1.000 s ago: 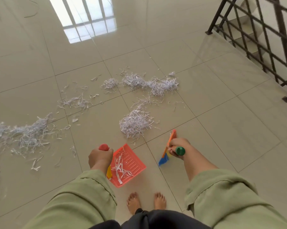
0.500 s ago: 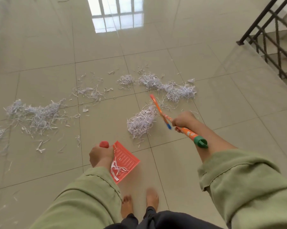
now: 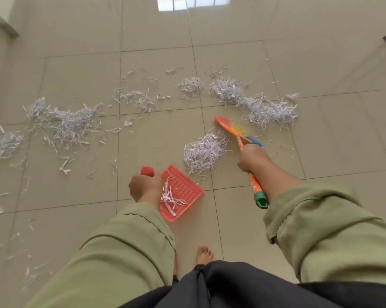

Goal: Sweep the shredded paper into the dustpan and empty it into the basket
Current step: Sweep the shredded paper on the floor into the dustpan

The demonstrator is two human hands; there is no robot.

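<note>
Shredded paper scattered across the tiled floor, cut off at frame left. Left hand, fingers clamped on the dustpan handle, few strips inside, centre. Nearest pile beside it. Right hand gripping the brush, bristles blurred. Basket unseen.

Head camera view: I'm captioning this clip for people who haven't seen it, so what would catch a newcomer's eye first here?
Shredded paper lies in clumps across the pale tiled floor, with one dense pile just beyond the orange dustpan. The left hand holds the dustpan by its handle at centre, a few strips already in it. The right hand grips a bright orange brush, blurred, beside that pile.
</note>
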